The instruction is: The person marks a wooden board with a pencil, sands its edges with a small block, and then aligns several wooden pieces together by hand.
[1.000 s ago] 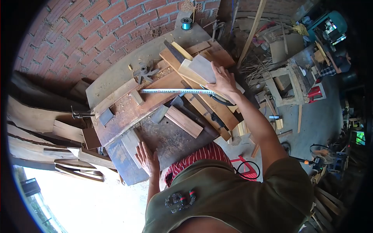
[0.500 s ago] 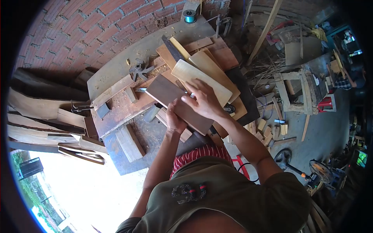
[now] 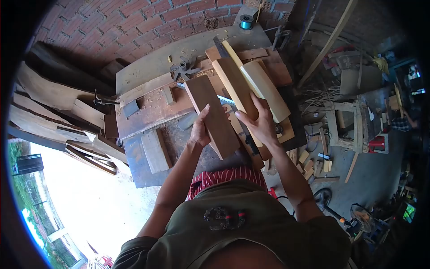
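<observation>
My left hand (image 3: 201,130) grips a dark brown wooden board (image 3: 212,119) by its left edge, thumb on top. The board is tilted, so its long left side shows. Beside it, my right hand (image 3: 261,121) is closed on the lower part of a tan wooden board (image 3: 233,80), thumb on the near face and fingers at the right edge. A paler board (image 3: 266,92) lies just right of that one. Between the two held boards runs a pale strip with markings (image 3: 226,100), like a measuring tape, partly hidden.
The worktable (image 3: 143,71) carries shavings, a metal star-shaped part (image 3: 182,67), a small wood piece (image 3: 168,95) and a thick block (image 3: 156,151). A spool of blue line (image 3: 246,21) stands at the back by the brick wall (image 3: 121,27). Planks (image 3: 67,112) are stacked at left.
The right hand has moved from lying over the pale board to gripping the tan board. The dark board has turned more upright in the left hand. The whole view has shifted.
</observation>
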The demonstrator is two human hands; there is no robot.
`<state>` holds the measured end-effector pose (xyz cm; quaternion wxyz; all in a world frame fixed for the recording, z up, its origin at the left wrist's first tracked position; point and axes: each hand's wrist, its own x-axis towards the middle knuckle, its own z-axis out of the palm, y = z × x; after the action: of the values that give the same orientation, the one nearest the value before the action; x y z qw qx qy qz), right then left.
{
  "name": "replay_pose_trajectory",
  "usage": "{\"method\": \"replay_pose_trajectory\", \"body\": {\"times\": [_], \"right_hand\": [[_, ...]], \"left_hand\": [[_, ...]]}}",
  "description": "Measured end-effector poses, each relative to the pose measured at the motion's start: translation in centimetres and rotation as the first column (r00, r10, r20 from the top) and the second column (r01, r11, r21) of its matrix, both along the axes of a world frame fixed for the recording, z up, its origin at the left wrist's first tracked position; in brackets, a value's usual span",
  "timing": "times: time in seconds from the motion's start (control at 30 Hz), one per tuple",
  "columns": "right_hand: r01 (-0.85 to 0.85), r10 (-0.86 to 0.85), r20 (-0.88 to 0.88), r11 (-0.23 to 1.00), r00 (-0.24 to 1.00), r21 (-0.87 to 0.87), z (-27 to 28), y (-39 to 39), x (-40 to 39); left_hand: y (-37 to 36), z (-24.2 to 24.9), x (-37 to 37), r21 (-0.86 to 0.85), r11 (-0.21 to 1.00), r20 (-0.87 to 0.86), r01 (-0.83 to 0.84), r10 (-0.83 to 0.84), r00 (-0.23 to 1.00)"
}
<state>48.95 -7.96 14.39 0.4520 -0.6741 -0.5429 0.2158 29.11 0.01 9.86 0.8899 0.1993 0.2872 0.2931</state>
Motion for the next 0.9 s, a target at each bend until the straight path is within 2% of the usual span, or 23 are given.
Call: {"method": "replay_pose_trajectory", "body": {"times": [0.07, 0.1, 0.17, 0.23, 0.33, 0.4, 0.43, 0.47, 0.5, 0.57, 0.6, 0.63, 0.7, 0.73, 0.77, 0.8, 0.83, 0.9], "right_hand": [[0.009, -0.021, 0.206, 0.998, 0.978, 0.057, 0.3, -1.4, -3.4], [-0.027, 0.007, 0.237, 0.996, 0.971, 0.082, 0.2, -1.9, -5.0], [-0.058, 0.033, 0.304, 0.996, 0.952, 0.073, 0.0, -2.4, -7.8], [-0.015, -0.017, 0.297, 0.994, 0.955, 0.105, -0.2, -2.7, -9.8], [0.029, -0.046, 0.242, 0.997, 0.969, 0.074, -0.1, -2.8, -11.2], [0.007, -0.025, 0.105, 0.985, 0.994, 0.173, -0.5, -2.3, -11.4], [-0.007, 0.011, -0.058, 0.998, 0.998, 0.068, -0.3, -2.0, -11.2], [-0.067, 0.082, -0.336, 0.996, 0.938, 0.058, 0.0, -1.6, -10.9], [-0.122, 0.136, -0.587, 0.99, 0.798, 0.065, 0.3, -1.5, -10.5], [-0.134, -0.021, -0.799, 0.983, 0.601, -0.127, 1.3, -2.3, -8.7], [-0.151, -0.041, -0.875, 0.98, 0.482, -0.129, 0.6, -2.8, -7.7], [-0.126, -0.059, -0.869, 0.982, 0.492, -0.139, 0.7, -3.3, -6.9], [-0.309, 0.029, -0.992, 0.951, 0.12, -0.01, 1.2, -4.3, -5.6], [-0.293, 0.151, -0.979, 0.95, 0.136, 0.106, 3.3, -4.0, -6.6], [-0.284, 0.149, -0.978, 0.953, 0.147, 0.102, 3.7, -4.2, -6.5], [-0.277, 0.158, -0.984, 0.952, 0.088, 0.128, 3.9, -4.3, -6.6], [-0.272, 0.168, -0.985, 0.95, 0.027, 0.155, 4.3, -4.2, -6.7], [-0.275, 0.203, -0.978, 0.944, 0.047, 0.183, 5.5, -4.1, -6.8]], "left_hand": [[-0.5, 1.5, -0.1, -0.008, 1.0, 0.065, -0.008, 0.009, 0.998], [-0.8, 2.0, -0.2, -0.026, 1.0, 0.111, -0.006, 0.009, 0.994], [-1.1, 1.5, -0.4, 0.042, 0.999, 0.108, -0.002, -0.002, 0.994], [-1.0, 1.8, -1.2, 0.092, 0.995, 0.127, 0.025, -0.037, 0.991], [-0.6, 2.2, -2.5, 0.096, 0.993, 0.156, 0.075, -0.09, 0.984], [-0.9, 2.6, -2.7, 0.122, 0.989, 0.123, 0.081, -0.096, 0.988], [-1.0, 3.0, -3.2, 0.148, 0.984, 0.082, 0.097, -0.11, 0.99], [-1.0, 3.4, -3.3, 0.184, 0.977, 0.022, 0.104, -0.11, 0.994], [-1.4, 5.1, -3.2, 0.206, 0.978, -0.079, 0.037, -0.022, 0.997], [-1.0, 5.7, -3.6, 0.167, 0.986, -0.027, -0.017, 0.022, 0.999], [-0.5, 5.6, -4.4, 0.066, 0.997, -0.033, 0.028, -0.026, 0.999], [-0.1, 5.8, -4.9, 0.086, 0.993, -0.022, 0.075, -0.073, 0.997], [-0.1, 6.7, -5.5, 0.049, 0.989, 0.164, 0.142, -0.149, 0.975], [-0.2, 6.8, -5.2, 0.047, 0.986, 0.175, 0.158, -0.164, 0.971], [-0.3, 6.9, -5.1, 0.038, 0.993, 0.153, 0.111, -0.116, 0.981], [-0.4, 6.9, -5.0, 0.031, 0.998, 0.128, 0.059, -0.063, 0.99], [-0.4, 6.6, -5.0, 0.032, 0.998, 0.134, 0.06, -0.064, 0.989], [-0.4, 6.0, -5.0, 0.103, 0.986, 0.23, 0.13, -0.151, 0.962]]}}
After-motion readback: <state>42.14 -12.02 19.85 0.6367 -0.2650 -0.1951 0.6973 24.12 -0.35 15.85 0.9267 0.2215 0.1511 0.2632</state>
